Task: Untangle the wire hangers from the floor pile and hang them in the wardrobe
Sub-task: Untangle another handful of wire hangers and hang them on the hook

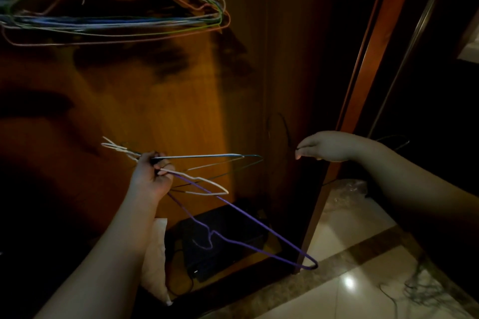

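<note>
The person stands in front of the open wardrobe (181, 101), which is rather dark inside. The left hand (151, 176) is closed around a small bunch of wire hangers (207, 163), gripping them where the wires meet. From this fist a white hanger (207, 186) sticks out to both sides, a thin dark one points toward the right, and a purple hanger (259, 238) hangs down lowest, its far corner near the bottom edge of the wardrobe side panel (308, 215).

The right hand (326, 146) is held just beside the front edge of that panel. Its fingers are curled and seem to pinch a thin dark wire (278, 127), but in this dim light I cannot tell for sure.

At the top left, many coloured hangers (116, 21) already hang close together inside the wardrobe. On the wardrobe bottom lies a dark box (223, 241) with a cable, and a pale bag (155, 254) beside it. The shiny tiled floor (350, 280) is at the lower right.
</note>
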